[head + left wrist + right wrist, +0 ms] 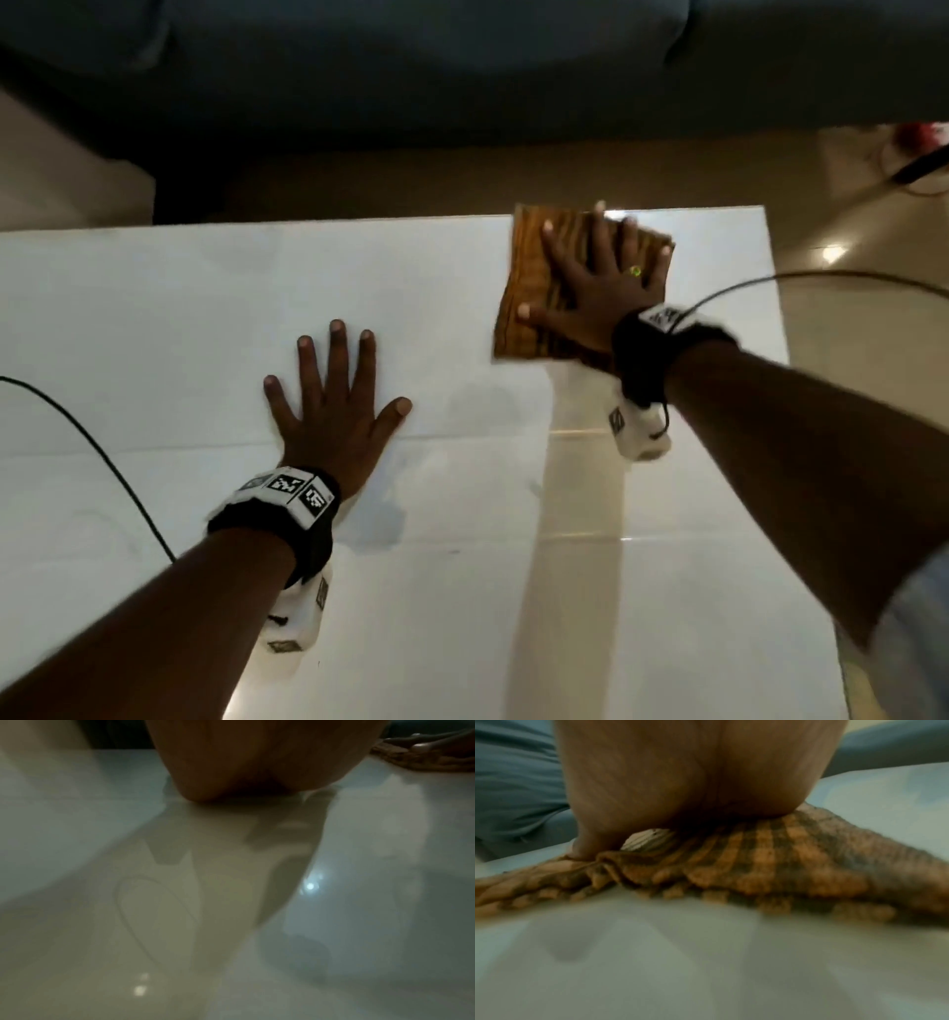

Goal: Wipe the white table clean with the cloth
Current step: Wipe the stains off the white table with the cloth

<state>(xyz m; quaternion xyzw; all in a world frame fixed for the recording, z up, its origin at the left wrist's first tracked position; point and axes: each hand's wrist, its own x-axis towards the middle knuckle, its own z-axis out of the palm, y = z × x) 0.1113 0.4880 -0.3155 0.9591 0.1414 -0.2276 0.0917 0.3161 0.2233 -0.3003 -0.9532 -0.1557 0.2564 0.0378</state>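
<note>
1. The right hand (598, 288) lies flat with fingers spread and straight on the orange-brown striped cloth (534, 288), pressing it onto the white table (154, 308); nothing is curled around it.
2. The cloth sits near the table's far right corner, its far edge at the table's far edge; in the right wrist view the heel of the palm (693, 770) bunches the fabric (770, 866) beneath it.
3. The left hand (334, 411) rests palm-down on the bare tabletop, fingers splayed, holding nothing, well apart from the cloth.
4. A dark sofa (462, 61) stands beyond the table.
</note>
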